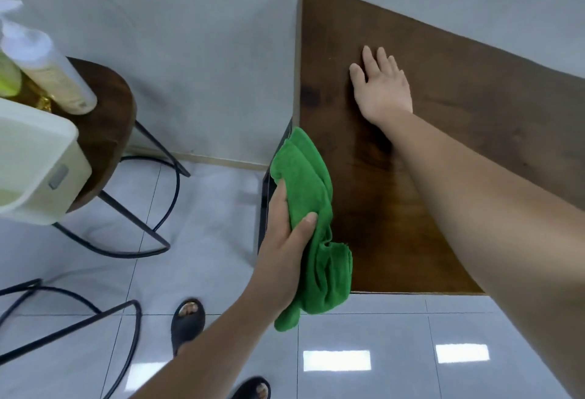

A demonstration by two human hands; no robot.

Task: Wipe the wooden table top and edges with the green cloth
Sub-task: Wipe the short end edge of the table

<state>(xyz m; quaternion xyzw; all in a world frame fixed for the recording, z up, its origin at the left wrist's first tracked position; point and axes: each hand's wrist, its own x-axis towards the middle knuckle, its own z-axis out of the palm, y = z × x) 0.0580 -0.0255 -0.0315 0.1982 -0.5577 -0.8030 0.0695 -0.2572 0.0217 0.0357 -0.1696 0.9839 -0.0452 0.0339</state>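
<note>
The left hand point(286, 249) has its grip closed on the green cloth point(311, 208), thumb on top of the fabric and fingers wrapped behind it. The cloth is bunched and draped over the left edge of the wooden surface point(459, 132). Its upper end reaches roughly halfway along that edge; its lower end hangs past the near corner, above the tiled floor point(364, 329).

The right hand point(381, 85) lies flat, palm down, on the surface top, with the fingers extended and together. It holds nothing; its grip is released. The right forearm crosses the surface from the lower right.

The surface top shows dark brown wood grain. Its far side is against a grey wall point(190, 50).

To the left, well apart from the surface, is a round wooden stool point(107, 132) with black metal legs. On the stool are a white plastic tub point(34, 161) and two bottles point(47, 63), leaning in this wide-angle view.

Two feet in dark open-toe sandals point(187, 319) are on the floor below the left arm.
</note>
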